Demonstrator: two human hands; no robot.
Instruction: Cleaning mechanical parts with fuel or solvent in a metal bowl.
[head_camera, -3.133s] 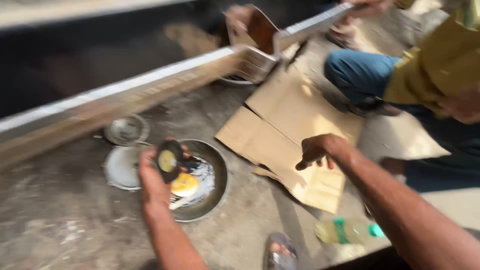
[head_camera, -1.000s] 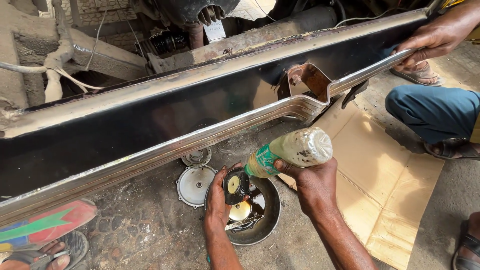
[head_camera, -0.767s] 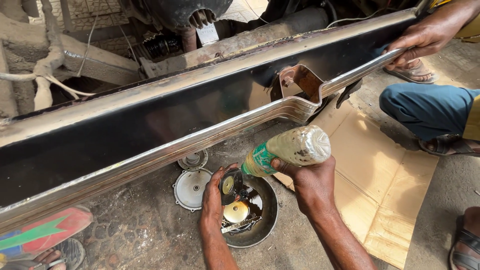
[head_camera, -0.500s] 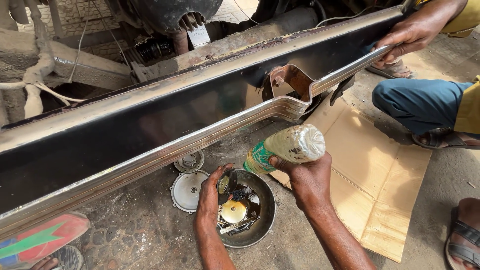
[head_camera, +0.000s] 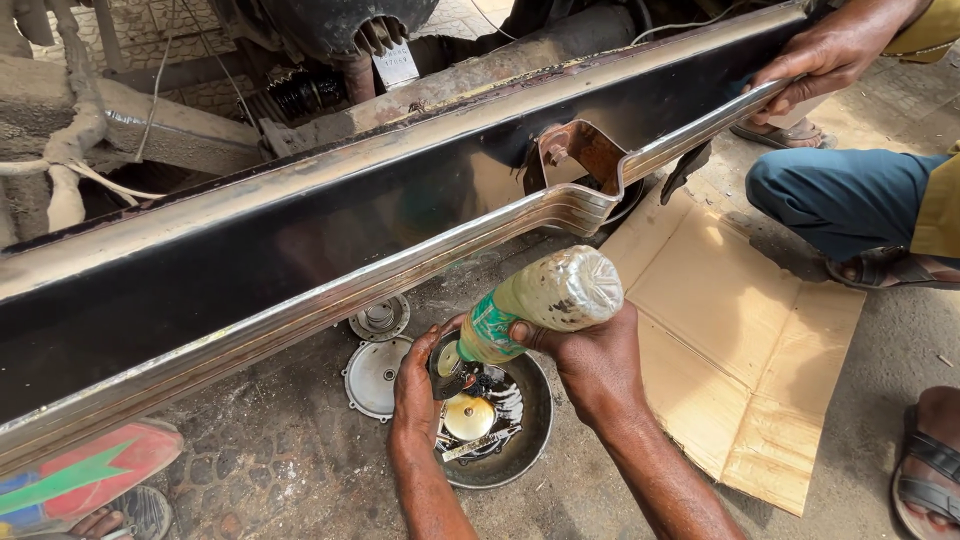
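- The left hand (head_camera: 415, 385), low in the frame's centre, closes its fingers around a small dark round part (head_camera: 447, 368) at the rim of a dark metal bowl (head_camera: 528, 440); the fingers cover most of the part, so its shape is hard to read.
- The right hand (head_camera: 595, 365) grips a tilted plastic bottle (head_camera: 535, 305) with a green label, its mouth down against the round part; the mouth itself is hidden.
- The bowl holds a brass-coloured disc (head_camera: 469, 415) and dark liquid; other pieces in it are unclear.
- Left of the bowl lie a grey round cover (head_camera: 372, 377) and, just beyond it, a smaller flanged ring (head_camera: 380, 317).
- Flattened cardboard (head_camera: 740, 340) lies to the right, with bare ground near the lower edge.
- Across the frame a long black and chrome bumper (head_camera: 300, 250) overhangs the ring; another person's hand (head_camera: 825, 65) holds its upper right end.
- Feet in sandals are cut off at the lower corners.
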